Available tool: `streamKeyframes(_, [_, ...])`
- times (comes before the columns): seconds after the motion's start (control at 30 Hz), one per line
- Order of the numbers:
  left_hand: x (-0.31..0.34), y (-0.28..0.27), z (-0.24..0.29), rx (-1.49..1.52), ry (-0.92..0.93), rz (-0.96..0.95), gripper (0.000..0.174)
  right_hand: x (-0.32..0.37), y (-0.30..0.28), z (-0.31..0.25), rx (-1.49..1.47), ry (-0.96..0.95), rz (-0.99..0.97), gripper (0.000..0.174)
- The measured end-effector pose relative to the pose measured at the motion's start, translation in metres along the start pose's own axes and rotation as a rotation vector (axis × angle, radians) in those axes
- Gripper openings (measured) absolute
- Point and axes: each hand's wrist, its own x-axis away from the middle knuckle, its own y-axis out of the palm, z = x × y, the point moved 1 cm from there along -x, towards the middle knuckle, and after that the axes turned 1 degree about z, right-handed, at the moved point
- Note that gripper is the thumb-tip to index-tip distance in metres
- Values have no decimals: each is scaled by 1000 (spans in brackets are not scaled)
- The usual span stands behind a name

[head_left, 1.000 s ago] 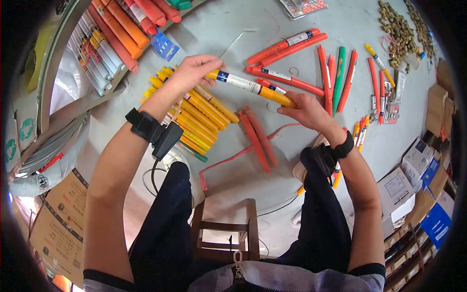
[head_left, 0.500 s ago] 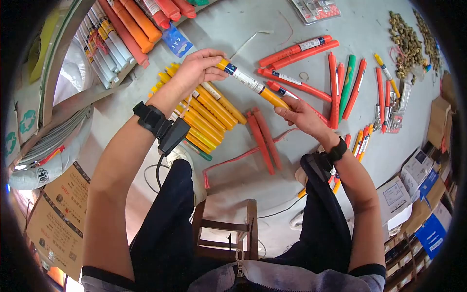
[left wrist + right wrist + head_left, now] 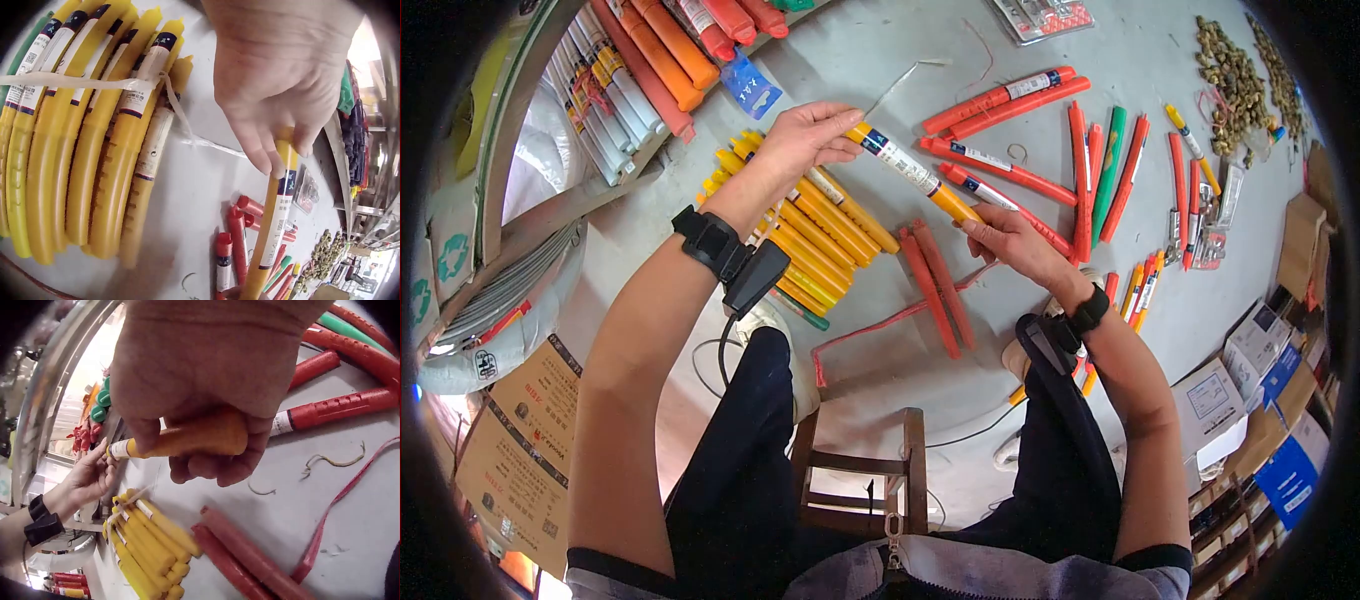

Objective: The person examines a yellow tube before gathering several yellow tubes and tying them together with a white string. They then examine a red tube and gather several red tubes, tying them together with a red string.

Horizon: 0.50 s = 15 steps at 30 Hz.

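Note:
A labelled yellow tube (image 3: 915,174) slants between my two hands above the table. My left hand (image 3: 815,138) pinches its upper end between thumb and fingers; the left wrist view shows the fingertips close round the yellow tip (image 3: 286,145). Curled round the lower end is my right hand (image 3: 1018,243), and in the right wrist view the rounded butt (image 3: 228,434) shows in its grip. Below my left forearm lies a bundle of similar yellow tubes (image 3: 825,230), tied with a pale strip (image 3: 75,80). Two plain red tubes (image 3: 935,290) lie nearer the body.
Several red tubes (image 3: 1012,172) and a green one (image 3: 1110,170) spread beyond my right hand. A pink ribbon (image 3: 890,322) trails across the table. Orange tubes (image 3: 665,50) and white tubes (image 3: 605,95) fill a rack at left. Small brass-coloured pieces (image 3: 1230,90) are heaped far right.
The held yellow tube now slants more steeply, its lower end shifted left with my right hand. My left hand keeps its pinch. The head view has shifted slightly.

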Motion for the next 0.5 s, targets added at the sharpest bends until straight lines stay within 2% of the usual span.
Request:
streamKeyframes(0.3, [-3,4,-1,-32,7,-18,35,2,0,0,-8,4,-3,29])
streamKeyframes(0.4, [-2,5,-2,-83,-28,-14,34,3,0,-2,141,43,-1,27])
streamKeyframes(0.47, [5,-2,0,-130,-66,18,33,0,-3,2,236,-92,26,24])
streamKeyframes(0.5, [10,-10,0,-123,-8,70,32,-3,-2,5,230,-107,10,24])
